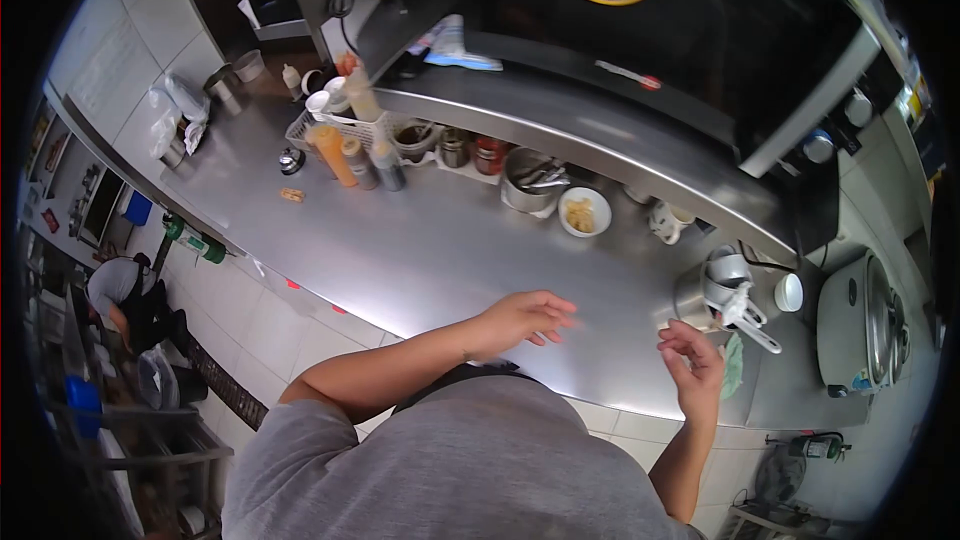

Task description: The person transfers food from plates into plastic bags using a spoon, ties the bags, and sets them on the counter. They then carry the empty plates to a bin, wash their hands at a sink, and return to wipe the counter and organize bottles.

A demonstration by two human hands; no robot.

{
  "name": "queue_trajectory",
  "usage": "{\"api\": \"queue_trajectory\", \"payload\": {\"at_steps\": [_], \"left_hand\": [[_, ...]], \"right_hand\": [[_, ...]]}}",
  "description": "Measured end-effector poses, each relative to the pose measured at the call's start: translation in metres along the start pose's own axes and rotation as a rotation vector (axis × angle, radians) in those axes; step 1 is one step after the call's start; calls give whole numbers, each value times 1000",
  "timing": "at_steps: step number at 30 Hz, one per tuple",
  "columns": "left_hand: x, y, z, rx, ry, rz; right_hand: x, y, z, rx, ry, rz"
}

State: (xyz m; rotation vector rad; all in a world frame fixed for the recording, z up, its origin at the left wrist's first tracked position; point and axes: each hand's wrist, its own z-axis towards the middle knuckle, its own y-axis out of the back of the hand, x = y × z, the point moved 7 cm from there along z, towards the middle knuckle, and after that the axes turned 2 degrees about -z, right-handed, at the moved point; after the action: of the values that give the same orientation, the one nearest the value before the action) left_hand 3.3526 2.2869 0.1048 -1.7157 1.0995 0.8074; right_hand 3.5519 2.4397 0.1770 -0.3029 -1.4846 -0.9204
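Note:
My left hand hangs over the front edge of the steel counter, its fingers apart and slightly blurred, with nothing in it. To the right, my right hand is raised with curled but separated fingers and is also free of any object. Nearest to it are a metal pot, with a smaller metal vessel and a white-wrapped handle resting on it, and a green cloth. Farther back stands a white bowl with pale yellow pieces, beside a steel container of utensils.
Sauce bottles and a white basket stand at the counter's back left, near a call bell. A large cooker is at the far right. Overhead runs a shelf edge. Another person bends down at far left.

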Motion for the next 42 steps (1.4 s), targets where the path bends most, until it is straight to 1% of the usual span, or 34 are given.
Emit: {"api": "queue_trajectory", "payload": {"at_steps": [1,3,5,6,7,8,9,10,13,16,19,22,25,28,31,33,35,36,37,38,40,41,42], "left_hand": [[6,34,-11,-77,-72,70],[24,109,-34,-228,-213,203],[29,198,-71,-572,-181,53],[40,262,-86,-783,-193,122],[37,313,-108,-998,-264,161],[41,365,-123,-1079,-291,130],[33,403,-140,-1247,-339,271],[20,428,-154,-1409,-388,417],[-8,466,-152,-1373,-319,670],[-18,480,-130,-1295,-360,723],[-19,487,-112,-1300,-438,673],[-19,493,-97,-1236,-592,500],[-20,504,-91,-1245,-608,508],[-24,510,-89,-1215,-563,581],[-29,512,-90,-1240,-377,669],[-27,510,-99,-1243,-163,614],[-19,504,-104,-1251,-133,563],[-9,498,-111,-1259,-206,541],[3,489,-118,-1264,-278,520],[11,469,-122,-1191,-359,550],[24,418,-141,-1035,-516,600],[37,402,-147,-1011,-484,616],[47,389,-151,-993,-459,629]], "right_hand": [[0,-29,4,33,-7,-67],[-6,-82,6,42,-82,-90],[-15,-131,4,57,-146,-95],[-11,-156,2,99,-172,-99],[-5,-179,1,139,-197,-101],[-1,-199,-1,175,-221,-100],[3,-214,-4,210,-214,-122],[7,-225,-6,209,-237,-122],[14,-249,-14,196,-307,-127],[20,-260,-19,159,-359,-154],[33,-264,-22,114,-385,-180],[37,-266,-28,85,-432,-211],[38,-269,-36,77,-487,-239],[37,-275,-40,90,-520,-259],[41,-283,-39,123,-516,-272],[52,-289,-33,154,-505,-284],[109,-286,-11,206,-130,-176],[146,-280,-3,231,56,-122],[195,-267,4,229,280,71],[242,-252,0,218,499,263],[300,-231,-15,244,858,453],[327,-220,-25,280,1035,544],[343,-220,-30,320,1114,539]]}}
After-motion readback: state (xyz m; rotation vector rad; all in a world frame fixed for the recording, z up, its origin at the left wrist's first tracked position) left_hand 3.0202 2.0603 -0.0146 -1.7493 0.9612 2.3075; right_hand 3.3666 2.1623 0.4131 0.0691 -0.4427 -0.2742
